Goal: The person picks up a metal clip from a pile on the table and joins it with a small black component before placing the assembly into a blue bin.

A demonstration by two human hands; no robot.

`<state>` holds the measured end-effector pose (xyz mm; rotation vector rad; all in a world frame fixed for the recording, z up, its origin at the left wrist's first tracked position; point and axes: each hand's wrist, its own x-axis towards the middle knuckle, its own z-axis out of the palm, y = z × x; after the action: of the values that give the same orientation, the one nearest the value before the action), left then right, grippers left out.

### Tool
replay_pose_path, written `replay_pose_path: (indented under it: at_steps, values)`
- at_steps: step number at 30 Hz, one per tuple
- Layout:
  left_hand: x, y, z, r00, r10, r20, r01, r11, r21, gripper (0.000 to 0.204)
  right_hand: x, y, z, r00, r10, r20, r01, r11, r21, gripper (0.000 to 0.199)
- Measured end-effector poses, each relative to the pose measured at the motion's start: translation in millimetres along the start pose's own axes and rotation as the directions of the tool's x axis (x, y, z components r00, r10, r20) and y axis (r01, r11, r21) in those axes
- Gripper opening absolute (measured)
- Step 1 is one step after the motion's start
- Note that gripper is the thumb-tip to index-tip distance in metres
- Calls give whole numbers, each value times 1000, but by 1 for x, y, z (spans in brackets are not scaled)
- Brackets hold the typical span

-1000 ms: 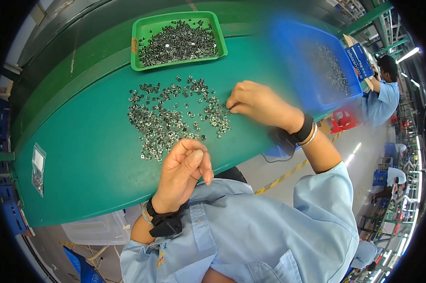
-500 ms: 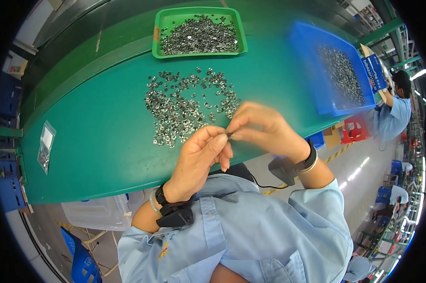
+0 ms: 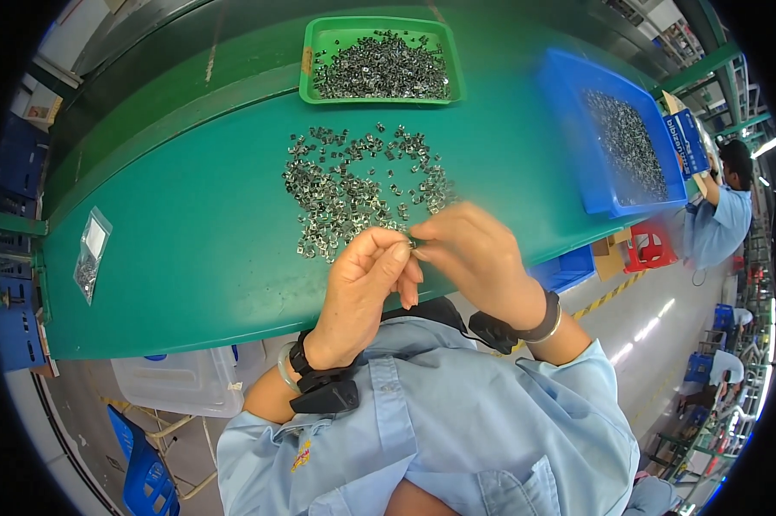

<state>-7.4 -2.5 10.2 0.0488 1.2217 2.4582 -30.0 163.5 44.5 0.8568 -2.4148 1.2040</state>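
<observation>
The green tabletop bears a loose scatter of small metal pieces, with a filled green tray and blue bin beyond. Above its near edge, the left hand pinches one tiny piece; the right hand meets it (blurred, so I can't tell its grip). A red stool stands rightward on grey floor.

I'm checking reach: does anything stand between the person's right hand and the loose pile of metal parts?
Nothing visible does: the right hand is at the near right edge of the loose pile. The left hand meets the right one at a tiny part; the green tray lies beyond the pile.
</observation>
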Motion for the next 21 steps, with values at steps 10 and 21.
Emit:
replay_pose_path:
  at_steps: [10, 21]
  values:
    - [-2, -1, -3, 999, 20, 41, -26, 991, 132, 15, -7, 7, -2, 998, -62, 27, 61, 998, 34, 20]
    - [-2, -1, 7, 999, 11, 33, -14, 997, 79, 18, -17, 10, -2, 993, -110, -31, 110, 994, -3, 21]
